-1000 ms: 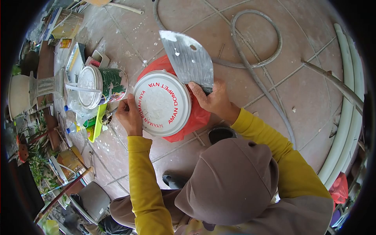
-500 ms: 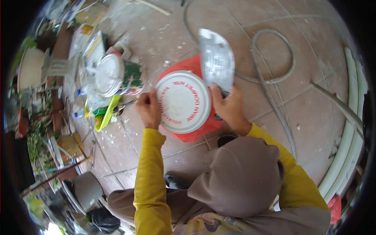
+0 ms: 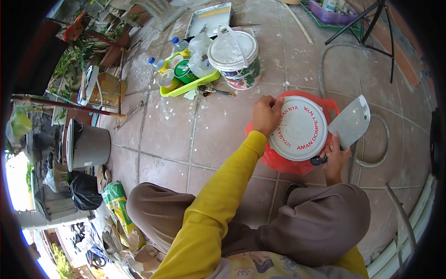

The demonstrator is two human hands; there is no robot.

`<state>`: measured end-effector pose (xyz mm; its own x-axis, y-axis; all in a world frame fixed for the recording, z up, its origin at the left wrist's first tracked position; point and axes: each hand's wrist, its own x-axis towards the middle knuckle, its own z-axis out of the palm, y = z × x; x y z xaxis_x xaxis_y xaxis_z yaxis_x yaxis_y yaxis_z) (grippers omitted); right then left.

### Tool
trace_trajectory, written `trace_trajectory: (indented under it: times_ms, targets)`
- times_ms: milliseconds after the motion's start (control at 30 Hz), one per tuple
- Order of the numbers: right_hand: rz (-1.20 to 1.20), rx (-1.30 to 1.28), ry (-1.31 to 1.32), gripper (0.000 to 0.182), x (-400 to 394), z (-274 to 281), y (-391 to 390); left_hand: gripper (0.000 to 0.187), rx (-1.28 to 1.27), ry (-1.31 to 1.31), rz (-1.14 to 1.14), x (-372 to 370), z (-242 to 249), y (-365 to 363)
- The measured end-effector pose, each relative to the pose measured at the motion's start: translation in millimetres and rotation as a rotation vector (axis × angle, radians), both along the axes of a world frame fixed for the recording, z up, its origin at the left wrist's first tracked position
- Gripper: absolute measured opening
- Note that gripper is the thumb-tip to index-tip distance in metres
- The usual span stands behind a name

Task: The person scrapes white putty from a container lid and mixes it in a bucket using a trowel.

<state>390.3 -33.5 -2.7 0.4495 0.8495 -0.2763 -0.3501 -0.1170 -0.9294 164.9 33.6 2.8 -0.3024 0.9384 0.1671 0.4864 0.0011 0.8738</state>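
Observation:
In front of me stands a bucket with a round white lid [image 3: 298, 128] printed with red lettering. Crumpled red plastic [image 3: 290, 165] surrounds it. My left hand [image 3: 268, 115] is closed on the lid's left rim, fingers curled and pressed against the edge. A cleaver is in my right hand [image 3: 335, 158], which is wrapped round its black handle beside the lid. Its broad, worn metal blade [image 3: 351, 122] points away to the upper right, with a hole near the far corner, and its near end is close to the lid's right edge.
A white-lidded paint pail [image 3: 233, 56] stands ahead, near a paint tray [image 3: 209, 21]. Left of the pail, a lime-green tray [image 3: 190, 86] holds cans and bottles. A grey hose [image 3: 321, 69] curls on the tiles beside black stand legs [image 3: 367, 28]. A grey bucket [image 3: 90, 142] sits left.
The camera view has swung, so the bucket appears further right and lower. The cleaver blade, upright before, now leans to the right. My left hand stays at the lid's rim.

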Motion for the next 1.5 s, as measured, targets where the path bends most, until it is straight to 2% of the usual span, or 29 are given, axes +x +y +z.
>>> trace_trajectory:
  times_ms: [167, 300, 400, 500, 600, 700, 767, 800, 900, 1033, 1100, 1200, 1300, 1433, 1500]
  targets:
    - [0.076, 0.061, -0.059, 0.024, -9, 6, 18, 0.030, 0.055, 0.051, 0.127, -6, 0, -16]
    - [0.224, 0.074, -0.148, 0.021, -28, 0, 55, 0.030, 0.010, 0.012, 0.353, -19, 2, -33]
    - [0.267, 0.087, -0.196, 0.023, -40, 4, 70, 0.031, 0.006, -0.006, 0.400, -30, 2, -32]
    - [0.263, 0.100, -0.218, 0.021, -45, 1, 71, 0.034, -0.006, -0.102, 0.355, -42, -3, -29]
    - [0.260, 0.075, -0.157, 0.021, -44, 5, 69, 0.034, 0.109, -0.463, 0.424, -62, -27, -27]
    - [0.287, 0.032, -0.159, 0.019, -45, 21, 69, 0.025, -0.088, -1.056, 0.605, -105, -40, -25]
    - [0.341, 0.042, -0.215, 0.020, -43, 26, 71, 0.024, -0.151, -1.204, 0.666, -130, -77, -13]
    - [0.366, 0.047, -0.243, 0.021, -41, 27, 73, 0.025, -0.184, -1.277, 0.694, -139, -79, -5]
    - [0.394, 0.030, -0.361, 0.023, -36, 33, 74, 0.031, -0.206, -1.303, 0.738, -148, -92, 19]
    - [0.446, 0.038, -0.578, 0.023, -39, 45, 76, 0.039, -0.178, -1.148, 0.930, -159, -105, 35]
    - [0.449, 0.019, -0.538, 0.022, -36, 44, 77, 0.039, -0.084, -0.974, 1.029, -168, -107, 34]
    - [0.350, -0.068, -0.408, 0.023, -45, 42, 76, 0.031, 0.012, -0.734, 0.976, -184, -170, 40]
    - [0.259, -0.109, -0.243, 0.021, -48, 35, 71, 0.021, -0.259, -0.920, 0.708, -163, -126, 29]
    - [0.239, -0.112, -0.162, 0.020, -49, 33, 69, 0.019, -0.276, -1.024, 0.660, -139, -122, 29]
    - [0.245, -0.142, -0.227, 0.020, -42, 40, 66, 0.019, -0.265, -1.100, 0.644, -130, -120, 29]
